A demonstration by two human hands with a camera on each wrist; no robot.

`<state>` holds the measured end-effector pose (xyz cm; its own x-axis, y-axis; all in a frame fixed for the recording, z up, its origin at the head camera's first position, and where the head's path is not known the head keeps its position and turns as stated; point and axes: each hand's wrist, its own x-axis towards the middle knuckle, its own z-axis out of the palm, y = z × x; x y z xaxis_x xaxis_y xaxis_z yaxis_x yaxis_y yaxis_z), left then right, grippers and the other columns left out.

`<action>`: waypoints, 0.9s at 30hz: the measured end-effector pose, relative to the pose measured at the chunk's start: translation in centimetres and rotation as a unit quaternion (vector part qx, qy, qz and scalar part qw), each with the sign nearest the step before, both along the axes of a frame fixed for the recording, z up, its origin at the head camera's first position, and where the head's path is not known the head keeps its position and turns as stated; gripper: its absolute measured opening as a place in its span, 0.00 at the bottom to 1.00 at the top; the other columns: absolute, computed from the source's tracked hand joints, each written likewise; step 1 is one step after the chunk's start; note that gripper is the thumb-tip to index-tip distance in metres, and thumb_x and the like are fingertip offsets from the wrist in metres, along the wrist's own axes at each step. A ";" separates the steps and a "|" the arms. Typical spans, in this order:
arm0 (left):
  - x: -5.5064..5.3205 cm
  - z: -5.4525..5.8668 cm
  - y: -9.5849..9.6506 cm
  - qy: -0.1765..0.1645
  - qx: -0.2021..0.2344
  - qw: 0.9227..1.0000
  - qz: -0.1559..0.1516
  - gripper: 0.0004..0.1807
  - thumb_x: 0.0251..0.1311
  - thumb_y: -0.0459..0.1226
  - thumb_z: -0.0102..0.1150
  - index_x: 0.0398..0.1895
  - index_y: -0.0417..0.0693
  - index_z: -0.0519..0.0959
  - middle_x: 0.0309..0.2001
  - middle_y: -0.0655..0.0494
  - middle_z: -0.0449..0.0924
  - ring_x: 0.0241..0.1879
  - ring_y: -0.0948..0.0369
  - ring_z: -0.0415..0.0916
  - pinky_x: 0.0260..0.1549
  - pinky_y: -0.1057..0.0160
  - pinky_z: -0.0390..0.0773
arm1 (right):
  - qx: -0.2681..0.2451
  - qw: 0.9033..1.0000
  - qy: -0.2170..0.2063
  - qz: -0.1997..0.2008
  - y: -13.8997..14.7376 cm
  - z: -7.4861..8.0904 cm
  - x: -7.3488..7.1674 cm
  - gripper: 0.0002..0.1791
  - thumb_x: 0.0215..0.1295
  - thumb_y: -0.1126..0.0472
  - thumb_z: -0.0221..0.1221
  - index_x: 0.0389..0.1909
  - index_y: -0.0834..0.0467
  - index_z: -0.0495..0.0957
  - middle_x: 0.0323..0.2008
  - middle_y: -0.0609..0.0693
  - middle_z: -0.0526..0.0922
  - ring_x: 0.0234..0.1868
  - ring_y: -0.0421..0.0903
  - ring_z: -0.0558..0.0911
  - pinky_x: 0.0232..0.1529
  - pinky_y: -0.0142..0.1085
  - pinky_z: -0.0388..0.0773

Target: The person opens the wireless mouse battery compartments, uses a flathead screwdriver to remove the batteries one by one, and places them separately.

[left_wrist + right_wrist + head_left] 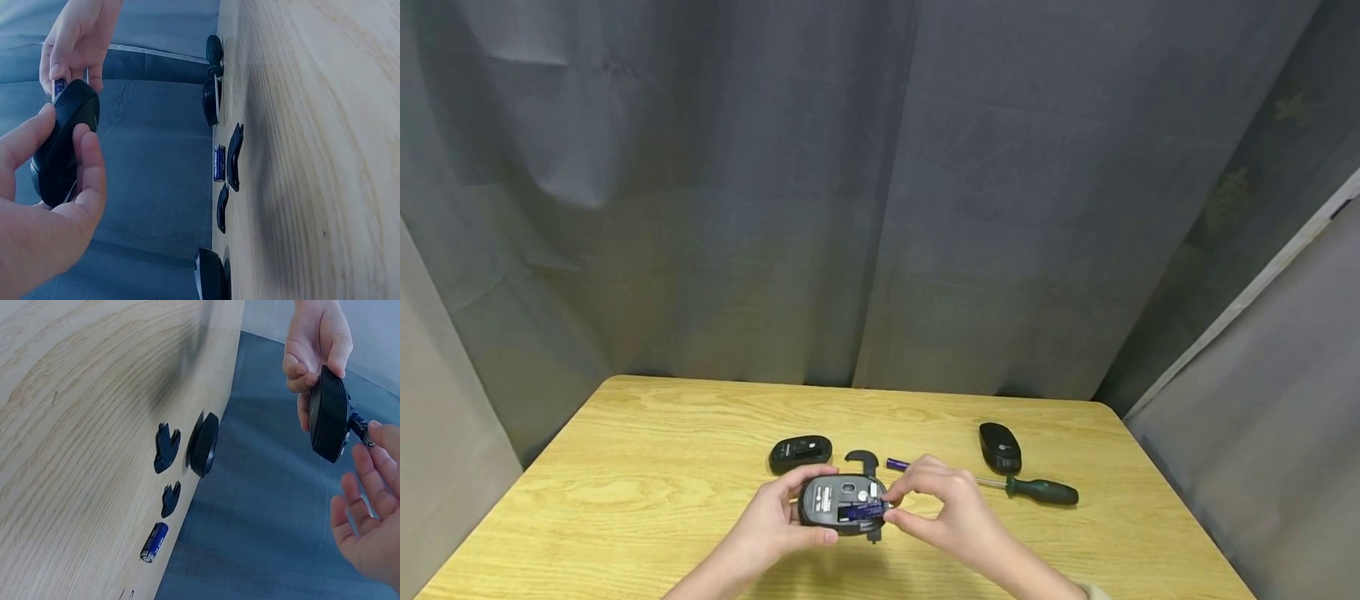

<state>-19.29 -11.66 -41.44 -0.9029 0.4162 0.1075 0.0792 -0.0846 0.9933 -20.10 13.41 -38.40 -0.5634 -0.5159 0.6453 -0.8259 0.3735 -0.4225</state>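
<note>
My left hand [767, 517] grips a black computer mouse [820, 493] by its edges above the table, underside turned up in the head view. In the battery slot of that mouse lies a dark blue battery [862, 511], tilted, with one end sticking out. Thumb and fingers of my right hand [946, 510] pinch this outer end. From the right wrist view, the battery [360, 427] slants out of the mouse [331, 419] to the right fingertips. The left wrist view shows the mouse's black shell [65, 140] between left thumb and fingers.
On the wooden table [647, 483] lie a second battery [897, 464], two black cover pieces [166, 450], and a screwdriver [1043, 491] with a green handle. Another mouse [801, 452] is at the back left, a third mouse [1000, 448] at the back right. Grey curtains [775, 208] hang behind.
</note>
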 end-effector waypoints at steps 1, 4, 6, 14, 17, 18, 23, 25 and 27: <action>0.0 0.0 0.0 0.001 0.000 1.000 -0.001 0.41 0.41 0.29 0.72 0.63 0.37 0.65 0.59 0.36 0.68 0.49 0.51 0.78 0.46 0.63 0.80 | -0.003 1.000 -0.002 -0.001 0.1 0.0 0.0 0.08 0.51 0.60 0.70 0.32 0.48 0.82 0.30 0.37 0.82 0.35 0.34 0.77 0.37 0.28 0.79; 0.1 -0.1 -0.2 0.002 0.004 1.000 -0.002 0.41 0.42 0.29 0.72 0.63 0.37 0.65 0.59 0.36 0.68 0.48 0.51 0.78 0.46 0.62 0.81 | -0.014 1.000 -0.017 -0.006 0.3 -0.2 0.1 0.09 0.50 0.60 0.70 0.31 0.47 0.82 0.30 0.36 0.82 0.33 0.33 0.77 0.35 0.27 0.78; 0.1 -0.2 -0.3 0.000 0.007 1.000 -0.003 0.41 0.42 0.29 0.72 0.63 0.37 0.65 0.59 0.35 0.67 0.49 0.51 0.78 0.46 0.62 0.81 | -0.024 0.999 -0.022 -0.004 0.5 -0.3 0.0 0.09 0.50 0.61 0.70 0.31 0.47 0.82 0.30 0.36 0.82 0.32 0.33 0.77 0.33 0.26 0.78; 0.0 -0.3 -1.0 -0.005 0.013 1.000 0.000 0.41 0.42 0.28 0.71 0.64 0.37 0.64 0.61 0.35 0.64 0.51 0.51 0.77 0.47 0.62 0.80 | -0.051 0.998 -0.037 -0.016 1.6 -0.5 -0.1 0.08 0.53 0.62 0.68 0.33 0.47 0.82 0.30 0.40 0.83 0.30 0.37 0.78 0.30 0.27 0.78; 0.0 -0.6 -1.3 0.002 0.005 1.000 0.009 0.41 0.42 0.28 0.71 0.63 0.37 0.64 0.60 0.34 0.65 0.50 0.51 0.77 0.47 0.62 0.80 | -0.055 0.997 -0.040 -0.032 1.9 -0.6 -0.2 0.09 0.52 0.63 0.69 0.32 0.47 0.82 0.29 0.39 0.83 0.30 0.38 0.78 0.30 0.27 0.77; 0.0 -0.6 -1.4 0.006 0.001 1.000 0.013 0.41 0.42 0.28 0.71 0.63 0.37 0.64 0.60 0.34 0.65 0.50 0.51 0.77 0.47 0.62 0.80 | -0.058 0.997 -0.033 -0.034 2.0 -0.7 -0.3 0.09 0.51 0.64 0.69 0.31 0.48 0.82 0.29 0.40 0.83 0.29 0.38 0.78 0.29 0.27 0.77; -0.2 -1.1 -2.0 0.017 -0.021 0.999 0.032 0.41 0.41 0.28 0.71 0.62 0.38 0.64 0.58 0.33 0.67 0.47 0.52 0.79 0.45 0.62 0.81 | -0.064 0.996 -0.016 -0.053 2.4 -1.6 -0.7 0.11 0.46 0.71 0.70 0.29 0.54 0.83 0.26 0.47 0.84 0.27 0.40 0.76 0.26 0.27 0.76; -0.3 -1.3 -2.3 0.019 -0.030 0.999 0.040 0.41 0.40 0.28 0.72 0.62 0.39 0.64 0.58 0.33 0.67 0.46 0.53 0.79 0.44 0.62 0.81 | -0.059 0.995 -0.033 -0.068 2.7 -2.0 -0.9 0.11 0.46 0.70 0.70 0.29 0.53 0.83 0.27 0.47 0.84 0.26 0.41 0.76 0.26 0.28 0.76; -0.5 -1.6 -2.5 0.027 -0.040 0.998 0.045 0.41 0.40 0.27 0.72 0.62 0.38 0.64 0.57 0.32 0.68 0.45 0.53 0.80 0.43 0.63 0.82 | -0.051 0.993 -0.057 -0.084 2.9 -2.5 -1.1 0.09 0.48 0.67 0.70 0.29 0.51 0.83 0.28 0.45 0.85 0.27 0.42 0.76 0.26 0.30 0.77</action>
<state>-19.77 -14.19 -42.99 -0.9311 0.3424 0.1258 0.1355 0.0046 0.9908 -21.18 16.35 -40.87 -0.7085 -0.3429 0.6168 -0.7000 0.4525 -0.5524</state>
